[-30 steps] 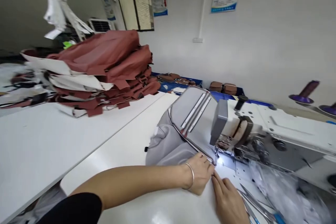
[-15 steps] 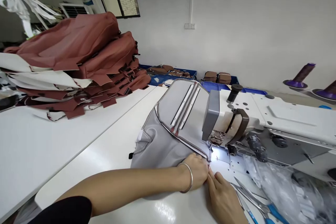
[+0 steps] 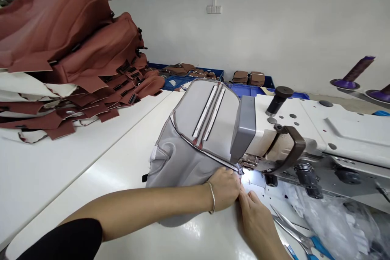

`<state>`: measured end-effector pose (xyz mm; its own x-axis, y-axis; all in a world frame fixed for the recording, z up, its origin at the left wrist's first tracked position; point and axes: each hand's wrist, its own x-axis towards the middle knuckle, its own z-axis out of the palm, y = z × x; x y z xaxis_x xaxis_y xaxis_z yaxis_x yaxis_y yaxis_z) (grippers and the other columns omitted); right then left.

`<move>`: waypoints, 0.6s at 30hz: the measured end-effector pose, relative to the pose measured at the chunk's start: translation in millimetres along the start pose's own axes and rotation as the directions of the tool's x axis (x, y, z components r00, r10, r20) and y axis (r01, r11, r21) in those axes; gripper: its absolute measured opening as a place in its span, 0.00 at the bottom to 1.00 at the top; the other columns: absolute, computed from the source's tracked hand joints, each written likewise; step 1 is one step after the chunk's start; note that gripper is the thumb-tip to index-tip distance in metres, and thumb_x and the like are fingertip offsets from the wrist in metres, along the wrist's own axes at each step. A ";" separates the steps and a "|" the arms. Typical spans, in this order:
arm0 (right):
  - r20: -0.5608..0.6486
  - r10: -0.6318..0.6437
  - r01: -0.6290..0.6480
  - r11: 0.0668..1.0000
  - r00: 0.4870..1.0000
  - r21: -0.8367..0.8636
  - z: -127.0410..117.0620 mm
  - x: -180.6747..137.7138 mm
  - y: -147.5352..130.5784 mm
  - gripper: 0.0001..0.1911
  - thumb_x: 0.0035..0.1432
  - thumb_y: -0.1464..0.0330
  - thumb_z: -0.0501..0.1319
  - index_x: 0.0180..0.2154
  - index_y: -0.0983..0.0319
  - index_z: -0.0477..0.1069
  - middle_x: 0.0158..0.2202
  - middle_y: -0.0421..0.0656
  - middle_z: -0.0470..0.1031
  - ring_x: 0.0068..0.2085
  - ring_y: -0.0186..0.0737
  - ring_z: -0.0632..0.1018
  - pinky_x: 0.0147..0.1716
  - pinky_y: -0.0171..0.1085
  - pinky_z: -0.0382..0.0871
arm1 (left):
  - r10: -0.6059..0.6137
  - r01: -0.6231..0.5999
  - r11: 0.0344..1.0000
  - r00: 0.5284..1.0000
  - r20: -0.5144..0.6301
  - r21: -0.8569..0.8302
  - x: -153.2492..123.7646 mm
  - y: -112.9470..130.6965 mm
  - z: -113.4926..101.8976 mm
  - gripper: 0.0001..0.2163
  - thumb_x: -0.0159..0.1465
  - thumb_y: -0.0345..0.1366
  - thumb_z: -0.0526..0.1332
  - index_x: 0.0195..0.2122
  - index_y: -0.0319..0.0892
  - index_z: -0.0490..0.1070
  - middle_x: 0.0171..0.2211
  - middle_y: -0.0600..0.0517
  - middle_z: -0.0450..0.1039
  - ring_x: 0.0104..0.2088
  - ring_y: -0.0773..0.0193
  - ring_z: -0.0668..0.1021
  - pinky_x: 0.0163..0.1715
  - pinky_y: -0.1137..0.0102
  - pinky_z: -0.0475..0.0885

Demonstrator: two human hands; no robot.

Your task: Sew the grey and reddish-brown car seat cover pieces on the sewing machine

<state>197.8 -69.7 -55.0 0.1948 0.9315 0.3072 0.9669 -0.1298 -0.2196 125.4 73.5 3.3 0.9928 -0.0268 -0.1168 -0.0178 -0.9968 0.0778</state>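
**A:** Where does the cover sit?

**B:** The grey cover lies on the table toward its near edge. It is bunched up against the head of the sewing machine, and its piped edge runs in under the foot, where the lamp lights the plate.

**A:** And the hands?

**B:** The left hand is curled over that edge, knuckles up, just short of the foot. I cannot tell whether it pinches the piping or only presses it down. The right hand lies flat and unclenched beside it, touching it, with its fingertips on the seam line.

**A:** So how would you guide it well?

**B:** I'd judge the curve is the hard part. Let the left hand swing the bulk of the cover so the piping meets the foot straight, and have the right hand only steady the edge. Feed slowly, and hold the layers level so the seam doesn't wander off the piping.

**A:** Any risks?

**B:** Both sets of fingertips are very near the needle, so I'd work from a little further back. The scissors lie just right of the right hand, near the table's near right corner, where a sleeve or the cloth could catch them. The red-brown stack at the far left is well apart.
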 end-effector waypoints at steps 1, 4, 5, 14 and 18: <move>0.008 0.018 -0.018 1.000 1.000 0.005 -0.1 0.6 0.0 0.28 0.51 0.83 0.47 0.56 0.69 0.55 0.46 0.50 0.71 0.36 0.40 0.69 0.32 0.33 0.69 | 0.005 -0.005 1.000 1.000 -0.010 -0.008 1.3 -2.1 0.0 0.05 0.57 0.30 0.55 0.33 0.37 0.68 0.34 0.46 0.70 0.37 0.57 0.70 0.36 0.61 0.63; 0.005 0.036 -0.036 0.999 0.999 -0.011 -0.2 1.6 -0.9 0.27 0.52 0.82 0.47 0.55 0.68 0.56 0.49 0.49 0.70 0.36 0.39 0.70 0.30 0.32 0.69 | 0.018 -0.019 1.000 0.999 -0.045 -0.014 1.5 -4.9 1.1 0.04 0.57 0.29 0.55 0.32 0.37 0.68 0.34 0.46 0.69 0.37 0.57 0.70 0.37 0.61 0.62; 0.001 0.033 -0.033 0.999 0.999 -0.022 -0.1 1.6 -1.3 0.27 0.52 0.82 0.47 0.55 0.68 0.56 0.50 0.49 0.70 0.36 0.39 0.70 0.31 0.33 0.69 | 0.012 -0.012 1.000 0.998 -0.063 -0.007 0.3 -4.7 1.4 0.05 0.57 0.29 0.55 0.33 0.36 0.68 0.34 0.46 0.69 0.37 0.57 0.69 0.37 0.61 0.62; -0.009 0.009 -0.010 0.998 1.000 -0.066 -1.9 1.3 -0.5 0.26 0.50 0.83 0.47 0.52 0.68 0.62 0.50 0.48 0.70 0.36 0.40 0.69 0.29 0.34 0.68 | -0.211 0.198 0.972 0.972 -0.103 -0.123 4.4 2.6 0.2 0.06 0.60 0.31 0.55 0.31 0.37 0.70 0.33 0.47 0.70 0.38 0.61 0.70 0.43 0.67 0.64; -0.034 -0.016 0.013 0.997 0.999 -0.077 -0.6 1.1 1.1 0.26 0.47 0.83 0.48 0.48 0.66 0.65 0.49 0.47 0.71 0.34 0.41 0.69 0.28 0.35 0.68 | -0.240 0.221 0.957 0.967 -0.083 -0.190 5.3 6.2 4.1 0.05 0.60 0.31 0.55 0.32 0.37 0.70 0.34 0.48 0.69 0.39 0.62 0.69 0.43 0.68 0.65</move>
<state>199.2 -69.0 -54.4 0.1851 0.9212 0.3423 0.9792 -0.1434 -0.1436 130.1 66.8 -0.9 0.9744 0.2194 -0.0495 0.2249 -0.9453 0.2365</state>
